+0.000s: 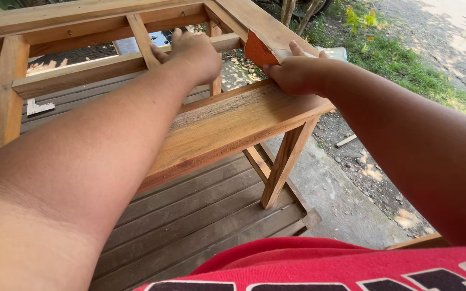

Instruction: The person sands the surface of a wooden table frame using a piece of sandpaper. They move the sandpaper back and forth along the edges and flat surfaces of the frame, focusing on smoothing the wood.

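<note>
Both hands grip: right fingers pinch orange sandpaper, left fingers clasp rail.

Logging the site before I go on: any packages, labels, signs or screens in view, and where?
No packages, signs or screens show.
Shirt: bottom edge of view, red with large dark letters outlined in white; the only printed thing.
Orange sanding sheet: blank, pressed by the right hand against the wooden frame.
Left hand: grips a frame rail, no label there.
</note>
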